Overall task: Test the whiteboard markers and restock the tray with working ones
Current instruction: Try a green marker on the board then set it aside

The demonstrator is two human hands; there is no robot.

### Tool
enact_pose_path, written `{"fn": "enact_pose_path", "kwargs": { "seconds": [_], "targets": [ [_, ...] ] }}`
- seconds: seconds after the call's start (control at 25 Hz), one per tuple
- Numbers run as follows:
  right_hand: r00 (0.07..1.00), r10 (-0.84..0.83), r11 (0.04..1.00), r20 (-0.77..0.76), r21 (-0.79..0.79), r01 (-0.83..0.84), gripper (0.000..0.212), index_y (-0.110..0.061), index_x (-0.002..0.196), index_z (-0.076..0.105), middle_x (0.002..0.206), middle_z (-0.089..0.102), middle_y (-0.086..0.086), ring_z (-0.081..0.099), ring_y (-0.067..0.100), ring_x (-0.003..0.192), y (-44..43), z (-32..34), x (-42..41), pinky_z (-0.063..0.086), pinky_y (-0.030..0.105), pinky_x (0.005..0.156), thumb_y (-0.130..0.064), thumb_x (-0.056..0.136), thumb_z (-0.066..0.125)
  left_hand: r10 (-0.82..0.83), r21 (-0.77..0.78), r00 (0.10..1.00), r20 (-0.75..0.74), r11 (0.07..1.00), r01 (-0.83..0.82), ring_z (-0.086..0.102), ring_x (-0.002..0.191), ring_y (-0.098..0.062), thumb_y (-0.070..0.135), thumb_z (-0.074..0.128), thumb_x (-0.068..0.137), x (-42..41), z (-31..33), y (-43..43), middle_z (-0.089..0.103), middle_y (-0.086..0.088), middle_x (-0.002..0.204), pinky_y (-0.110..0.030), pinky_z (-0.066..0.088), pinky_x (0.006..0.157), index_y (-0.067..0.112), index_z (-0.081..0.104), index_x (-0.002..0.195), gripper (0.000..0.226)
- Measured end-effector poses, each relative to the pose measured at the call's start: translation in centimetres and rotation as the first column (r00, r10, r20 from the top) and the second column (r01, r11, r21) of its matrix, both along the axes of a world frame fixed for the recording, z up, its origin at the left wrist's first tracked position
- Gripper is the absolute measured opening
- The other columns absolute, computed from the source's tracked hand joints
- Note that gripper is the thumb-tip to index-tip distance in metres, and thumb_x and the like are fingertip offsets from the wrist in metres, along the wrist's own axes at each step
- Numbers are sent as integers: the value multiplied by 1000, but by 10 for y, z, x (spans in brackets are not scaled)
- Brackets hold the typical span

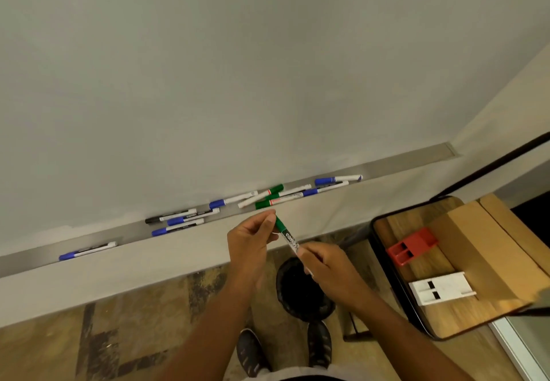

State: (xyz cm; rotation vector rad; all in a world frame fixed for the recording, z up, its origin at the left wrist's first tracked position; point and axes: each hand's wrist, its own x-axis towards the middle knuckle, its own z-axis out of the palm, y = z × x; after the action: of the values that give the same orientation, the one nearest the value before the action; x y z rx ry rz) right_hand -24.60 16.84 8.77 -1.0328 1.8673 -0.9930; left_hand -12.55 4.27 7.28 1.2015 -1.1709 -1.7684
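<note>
- I see the green-capped white whiteboard marker (286,235) held in the air between both hands, just at 6 o'clock of the long grey metal tray (416,158) and not touching it.
- The left hand (250,243) pinches the green cap end with curled fingertips.
- The right hand (330,267) is curled round the white barrel. The barrel's tail end is hidden inside that fist.
- I cannot tell whether the cap is fully seated or partly pulled.
- The tray runs under the white whiteboard (238,68) from 8 o'clock to 2 o'clock. In it lie several blue-capped markers (337,179), two green-capped markers (269,202) crossing a white one, and a black-capped marker (169,217). Their print is too small to read.
- A round black bin (300,294) sits on the floor at 6 o'clock of the hands, partly covered by the right wrist.
- At 4 o'clock, a wooden stool top with a black frame (395,231) carries a red plastic holder (412,245), a white plastic holder (440,288) and a brown cardboard box (488,249). The box is cut off by the frame edge.
</note>
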Motion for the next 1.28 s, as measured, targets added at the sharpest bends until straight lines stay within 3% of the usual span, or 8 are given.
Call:
{"fn": "enact_pose_path", "kwargs": {
  "seconds": [0.24,0.4,0.6,0.72,0.88,1.0,1.12,1.28],
  "targets": [
    [998,-7,951,56,310,-11,30,-29,63,64,58,61,-11,55,2,54,37,-94,8,47,26,58,-28,93,65,-237,126,898,371,971,204,77,89,-5,18,68,103,6,-105,42,82,8,100,-18,60,73,18,78,122,21],
    [994,-112,848,3,521,93,38,-19,53,57,49,54,-6,54,4,49,51,-167,8,49,28,57,-25,89,68,-534,255,607,589,835,487,69,115,-17,20,64,105,24,-160,62,71,-6,132,-35,56,102,11,65,140,37],
    [994,-64,772,-91,626,107,47,-19,50,45,50,44,-5,49,12,50,49,-224,-9,39,27,56,-27,92,65,-633,299,331,700,681,669,60,92,-4,21,57,106,54,-191,71,71,1,117,-16,44,77,22,69,130,27],
    [985,-6,733,-173,669,122,29,-16,79,56,71,52,-1,54,19,70,36,-236,-18,36,27,57,-40,95,59,-572,275,366,734,743,610,66,116,-14,27,59,106,61,-199,71,69,1,133,-21,46,90,20,64,142,37],
    [975,82,705,-208,704,91,29,-13,87,56,77,54,2,56,23,76,26,-235,-34,48,35,64,-40,95,59,-538,266,358,764,767,584,59,88,7,26,61,103,64,-203,71,67,20,105,-12,41,74,22,69,129,27],
    [977,64,725,-204,682,95,25,-12,98,58,95,62,3,61,27,91,28,-231,-39,47,34,73,-37,97,56,-525,260,351,775,772,581,65,88,-4,25,60,103,61,-200,68,58,27,89,-10,36,65,34,67,103,11],
    [982,58,746,-178,662,76,19,-17,94,54,87,55,-3,60,26,91,32,-229,-41,48,36,77,-36,97,56,-521,253,363,773,777,576,67,115,-20,28,58,106,58,-193,67,63,13,113,-20,45,79,24,66,131,27],
    [985,22,776,-169,624,90,39,-16,129,58,124,64,4,60,25,117,28,-218,-41,51,37,93,-37,96,58,-497,212,379,780,781,588,62,126,-22,28,53,108,49,-183,67,65,-5,139,-31,49,102,22,56,148,40]
  ]
}}
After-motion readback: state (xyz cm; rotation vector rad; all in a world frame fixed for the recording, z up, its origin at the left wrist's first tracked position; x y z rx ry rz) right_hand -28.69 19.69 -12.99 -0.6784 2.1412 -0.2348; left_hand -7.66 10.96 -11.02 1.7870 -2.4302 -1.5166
